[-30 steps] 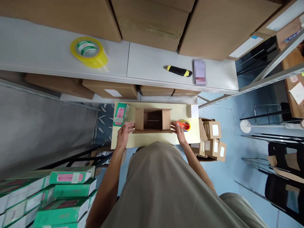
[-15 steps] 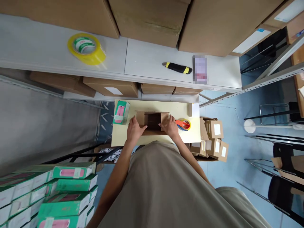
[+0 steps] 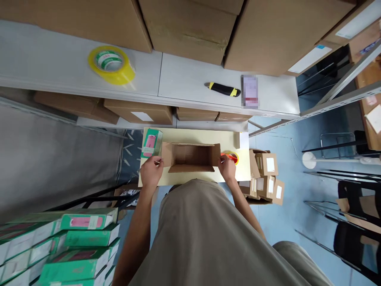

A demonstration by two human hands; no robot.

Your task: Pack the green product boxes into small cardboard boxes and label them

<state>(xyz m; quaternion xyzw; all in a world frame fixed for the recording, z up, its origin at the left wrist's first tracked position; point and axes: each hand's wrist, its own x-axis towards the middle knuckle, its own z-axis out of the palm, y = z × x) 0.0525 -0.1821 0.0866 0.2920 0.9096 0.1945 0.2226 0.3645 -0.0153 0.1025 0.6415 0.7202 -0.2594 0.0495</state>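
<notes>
An open cardboard box point(image 3: 193, 168) lies on the pale yellow table point(image 3: 190, 136) in front of my body, its flaps folded outward and its brown inside showing. My left hand point(image 3: 151, 173) pinches the edge of the left flap between thumb and fingers. At the opposite end, my right hand point(image 3: 228, 170) has its fingers closed on the right flap's edge. Just beyond that hand is an orange-red tape dispenser point(image 3: 233, 157) with yellow tape, partly covered by it. A green box with a pink picture point(image 3: 151, 143) stands behind my left hand.
Above the table runs a grey shelf point(image 3: 184, 81) with a yellow tape roll point(image 3: 111, 64), a utility knife point(image 3: 223, 89) and large cartons point(image 3: 190, 35). Green boxes point(image 3: 80, 238) are stacked at lower left. Cardboard boxes point(image 3: 266, 174) lie right of the table, near chairs point(image 3: 348, 226).
My hands have moved apart, the left one leftward and the right one rightward. The box's end flaps have swung outward, and its front flap now lies open towards me.
</notes>
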